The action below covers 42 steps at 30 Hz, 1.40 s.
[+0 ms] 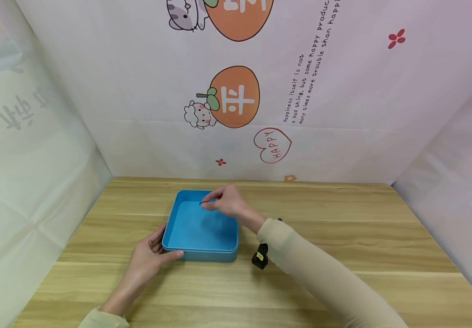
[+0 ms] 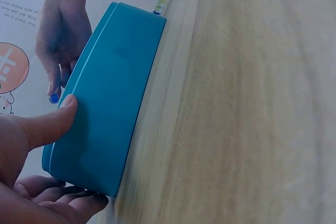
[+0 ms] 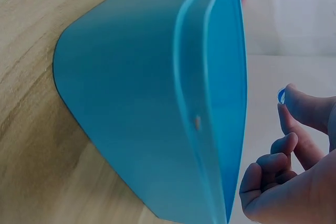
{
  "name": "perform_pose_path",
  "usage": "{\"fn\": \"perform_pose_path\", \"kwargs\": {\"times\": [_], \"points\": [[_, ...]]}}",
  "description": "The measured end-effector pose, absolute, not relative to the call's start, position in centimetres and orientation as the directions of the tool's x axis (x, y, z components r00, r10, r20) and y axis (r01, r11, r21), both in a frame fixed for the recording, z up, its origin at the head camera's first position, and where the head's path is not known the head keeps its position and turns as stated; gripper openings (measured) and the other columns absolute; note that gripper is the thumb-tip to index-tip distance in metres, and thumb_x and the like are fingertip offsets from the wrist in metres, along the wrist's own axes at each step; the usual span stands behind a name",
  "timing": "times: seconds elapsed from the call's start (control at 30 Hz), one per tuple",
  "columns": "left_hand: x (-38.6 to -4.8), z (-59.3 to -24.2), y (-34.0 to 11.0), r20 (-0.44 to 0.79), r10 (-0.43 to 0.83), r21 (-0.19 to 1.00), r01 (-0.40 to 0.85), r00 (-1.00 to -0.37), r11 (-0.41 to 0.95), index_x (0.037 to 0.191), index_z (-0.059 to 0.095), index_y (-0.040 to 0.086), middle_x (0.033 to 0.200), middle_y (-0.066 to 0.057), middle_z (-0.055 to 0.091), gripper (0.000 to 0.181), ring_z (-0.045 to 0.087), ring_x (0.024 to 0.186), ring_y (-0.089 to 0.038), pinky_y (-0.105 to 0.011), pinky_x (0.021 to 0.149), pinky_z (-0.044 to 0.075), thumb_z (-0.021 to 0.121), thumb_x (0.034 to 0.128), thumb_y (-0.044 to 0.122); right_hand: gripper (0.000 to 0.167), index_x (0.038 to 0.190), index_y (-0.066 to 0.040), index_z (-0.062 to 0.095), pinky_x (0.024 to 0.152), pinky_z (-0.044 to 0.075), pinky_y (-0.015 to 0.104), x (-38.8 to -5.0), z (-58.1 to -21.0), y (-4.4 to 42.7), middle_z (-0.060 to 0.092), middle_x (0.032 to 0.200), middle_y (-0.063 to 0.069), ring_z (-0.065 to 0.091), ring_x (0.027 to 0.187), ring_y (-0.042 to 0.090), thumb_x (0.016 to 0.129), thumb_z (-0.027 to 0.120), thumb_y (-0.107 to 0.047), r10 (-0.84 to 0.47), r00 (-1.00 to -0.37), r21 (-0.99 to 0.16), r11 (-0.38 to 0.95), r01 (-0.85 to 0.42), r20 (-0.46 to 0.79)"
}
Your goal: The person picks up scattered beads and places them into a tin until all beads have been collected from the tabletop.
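Note:
A shallow blue square box (image 1: 203, 228) without a lid sits on the wooden table. My left hand (image 1: 147, 258) grips its near left corner, thumb (image 2: 65, 116) on the front wall and fingers around the left side. Above the box's far part, my right hand (image 1: 229, 202) pinches a small glass marble (image 3: 281, 96) between thumb and index finger. It looks blue with some white, and shows as a blue ball (image 2: 54, 98) in the left wrist view. The inside of the box looks bare in the head view, though the right hand covers its far right part.
Small glassy green and blue balls (image 2: 158, 7) lie on the table beyond the box. A black wrist camera (image 1: 260, 257) hangs by the right sleeve. Printed white cloth (image 1: 137, 114) walls in the back and sides of the wooden table (image 1: 342, 218).

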<state>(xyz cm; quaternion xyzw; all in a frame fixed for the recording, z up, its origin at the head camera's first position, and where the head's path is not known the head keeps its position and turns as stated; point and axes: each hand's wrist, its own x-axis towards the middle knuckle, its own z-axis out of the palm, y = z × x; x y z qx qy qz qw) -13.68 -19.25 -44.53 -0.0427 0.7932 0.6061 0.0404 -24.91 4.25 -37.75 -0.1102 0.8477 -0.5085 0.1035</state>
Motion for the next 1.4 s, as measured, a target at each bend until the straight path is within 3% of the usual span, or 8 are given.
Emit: {"fn": "perform_pose_path", "kwargs": {"times": [0.77,1.4], "points": [[-13.7,-44.3,-19.2,-0.114,-0.023,0.947,-0.116,-0.993,0.299,0.164,0.031,-0.001,0.167,-0.024,0.031,0.103,0.035,0.150,-0.040,-0.046,0.115,0.040,0.093,0.0842,0.019,0.007,0.093,-0.010,0.085,0.066,0.037,0.032,-25.0,-39.3,3.0,0.064,0.088,0.003,0.049,0.079,0.021,0.094,0.084,-0.016,-0.276,-0.958,-0.861,0.502,-0.077,-0.076],[-13.9,-44.7,-19.2,-0.092,-0.006,0.951,-0.090,-0.996,0.295,0.163,0.031,-0.003,0.166,-0.026,0.031,0.101,0.037,0.148,-0.043,-0.048,0.113,0.042,0.092,0.0851,0.013,0.008,0.094,-0.009,0.086,0.068,0.041,0.033,-24.8,-39.8,2.5,0.067,0.092,0.001,0.053,0.084,0.022,0.093,0.085,-0.017,-0.263,-0.962,-0.850,0.522,-0.077,-0.074]]}}
